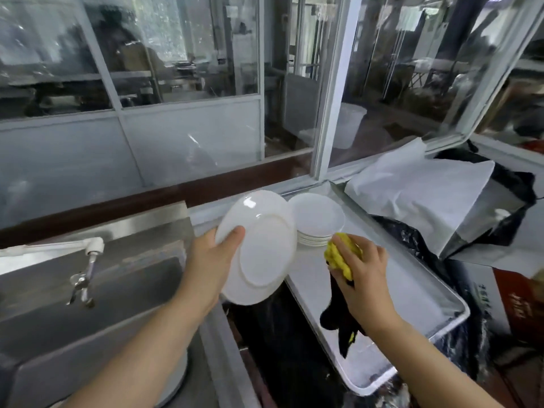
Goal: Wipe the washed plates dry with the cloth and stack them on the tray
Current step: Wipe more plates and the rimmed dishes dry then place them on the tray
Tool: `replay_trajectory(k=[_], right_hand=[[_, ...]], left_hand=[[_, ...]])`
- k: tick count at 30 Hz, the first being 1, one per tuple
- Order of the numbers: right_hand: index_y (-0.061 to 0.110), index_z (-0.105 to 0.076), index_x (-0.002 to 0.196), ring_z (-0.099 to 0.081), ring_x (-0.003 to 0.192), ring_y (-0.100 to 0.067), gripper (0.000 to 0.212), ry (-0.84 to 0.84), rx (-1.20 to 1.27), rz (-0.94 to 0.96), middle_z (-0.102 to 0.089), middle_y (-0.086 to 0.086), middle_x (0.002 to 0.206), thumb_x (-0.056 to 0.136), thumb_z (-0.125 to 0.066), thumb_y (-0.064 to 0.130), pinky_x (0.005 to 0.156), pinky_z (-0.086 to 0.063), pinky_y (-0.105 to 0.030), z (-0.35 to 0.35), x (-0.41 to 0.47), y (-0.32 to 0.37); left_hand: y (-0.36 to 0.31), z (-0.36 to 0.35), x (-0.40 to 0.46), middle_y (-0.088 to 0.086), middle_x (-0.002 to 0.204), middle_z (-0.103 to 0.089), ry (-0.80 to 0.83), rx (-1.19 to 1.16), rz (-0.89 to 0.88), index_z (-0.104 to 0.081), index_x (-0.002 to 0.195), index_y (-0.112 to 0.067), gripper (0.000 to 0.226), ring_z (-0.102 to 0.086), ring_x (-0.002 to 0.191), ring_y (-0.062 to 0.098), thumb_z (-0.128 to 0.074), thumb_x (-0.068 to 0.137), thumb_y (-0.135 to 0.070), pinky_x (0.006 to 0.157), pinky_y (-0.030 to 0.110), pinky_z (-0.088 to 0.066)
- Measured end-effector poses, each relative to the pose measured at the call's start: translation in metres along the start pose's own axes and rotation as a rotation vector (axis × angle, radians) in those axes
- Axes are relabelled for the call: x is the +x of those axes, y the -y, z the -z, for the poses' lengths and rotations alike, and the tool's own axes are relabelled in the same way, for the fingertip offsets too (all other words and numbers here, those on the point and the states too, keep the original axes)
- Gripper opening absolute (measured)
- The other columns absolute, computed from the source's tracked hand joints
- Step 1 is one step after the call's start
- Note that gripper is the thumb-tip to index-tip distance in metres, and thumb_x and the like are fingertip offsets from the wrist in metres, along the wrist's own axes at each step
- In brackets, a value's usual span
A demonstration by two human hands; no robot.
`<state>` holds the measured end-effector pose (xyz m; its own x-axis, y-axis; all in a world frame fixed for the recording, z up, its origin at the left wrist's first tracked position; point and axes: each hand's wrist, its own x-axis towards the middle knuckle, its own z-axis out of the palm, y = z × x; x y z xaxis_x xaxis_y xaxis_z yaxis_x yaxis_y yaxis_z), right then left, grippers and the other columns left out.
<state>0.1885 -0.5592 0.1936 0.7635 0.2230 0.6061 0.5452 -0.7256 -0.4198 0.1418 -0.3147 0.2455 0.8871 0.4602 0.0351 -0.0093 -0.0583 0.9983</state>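
Holding: left hand (pixel 210 254) grips plate (pixel 259 248), underside showing
Cloth (pixel 343 257): bunched in right hand (pixel 363 275)
Done: stack (pixel 319 219) on tray (pixel 418 295), beyond right fingers
Left: plate unstacked

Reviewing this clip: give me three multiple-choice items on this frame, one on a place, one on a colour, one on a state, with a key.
1. Where does the stack of plates stand?
A. In the sink
B. At the far end of the tray
C. On the black bag

2. What colours is the cloth?
A. Yellow and black
B. All white
C. Red and blue

3. How is the plate in the left hand held?
A. Lying flat on the tray
B. Resting on the stack
C. Tilted in the air, underside toward the camera

Key: 1 B, the stack sits on the tray's far end by the window; 2 A, the right hand grips a yellow bunch with black hanging below; 3 C, the foot ring faces the camera and the thumb lies on the rim.
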Motion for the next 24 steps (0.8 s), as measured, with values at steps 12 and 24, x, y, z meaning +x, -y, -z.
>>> replay_trajectory(k=[12, 24], right_hand=[[0.011, -0.061, 0.126, -0.029, 0.103, -0.014, 0.048, -0.067, 0.111, -0.226, -0.054, -0.017, 0.119, 0.079, -0.066, 0.005, 0.089, -0.031, -0.041, -0.001, 0.04, -0.151], [0.031, -0.048, 0.128, -0.028, 0.102, -0.011, 0.059, -0.032, 0.09, -0.238, -0.05, -0.01, 0.123, 0.076, -0.066, 0.012, 0.094, -0.024, -0.026, -0.025, 0.045, -0.207]], left_hand=[[0.036, -0.184, 0.118, -0.003, 0.092, -0.068, 0.2, 1.137, -0.68, -0.066, 0.101, -0.026, 0.03, -0.06, 0.09, 0.022, -0.044, 0.096, -0.045, 0.062, 0.03, -0.035], [0.106, -0.25, 0.189, -0.006, 0.058, -0.058, 0.352, 1.678, -1.138, -0.068, 0.066, -0.018, 0.025, -0.054, 0.046, 0.013, -0.083, 0.067, -0.038, 0.034, 0.018, -0.033]])
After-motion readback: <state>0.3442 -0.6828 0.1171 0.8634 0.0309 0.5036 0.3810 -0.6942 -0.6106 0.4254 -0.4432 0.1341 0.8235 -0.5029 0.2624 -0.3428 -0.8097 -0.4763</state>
